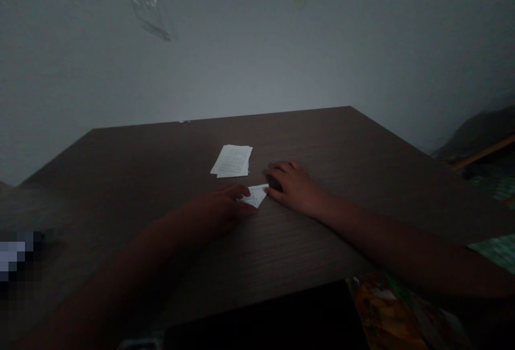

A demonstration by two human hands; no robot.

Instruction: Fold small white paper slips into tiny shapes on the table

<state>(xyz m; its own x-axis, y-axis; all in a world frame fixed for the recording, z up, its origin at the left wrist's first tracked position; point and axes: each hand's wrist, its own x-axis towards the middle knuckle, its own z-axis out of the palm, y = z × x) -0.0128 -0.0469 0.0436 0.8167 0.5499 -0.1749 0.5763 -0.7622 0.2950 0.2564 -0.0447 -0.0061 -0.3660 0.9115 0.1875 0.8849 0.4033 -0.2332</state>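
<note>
A small folded piece of printed paper (pixel 258 195) lies on the dark wood-grain table (pixel 161 157) between my two hands. My left hand (pixel 227 204) comes in from the left, its thumb and fingers closed on the paper's left side and hiding part of it. On the opposite side, my right hand (pixel 295 186) rests on the table with its fingers apart and bent. Its thumb tip is at the paper's right corner. Just beyond my hands sits a small stack of printed paper sheets (pixel 233 161), not quite squared up.
A black flat object (pixel 261 320) lies at the near edge, with a colourful packet (pixel 386 307) at its right. A pale wall (pixel 257 55) rises behind the table. At the far left is a blurred-out object (pixel 16 253); green checked cloth (pixel 497 251) shows at right.
</note>
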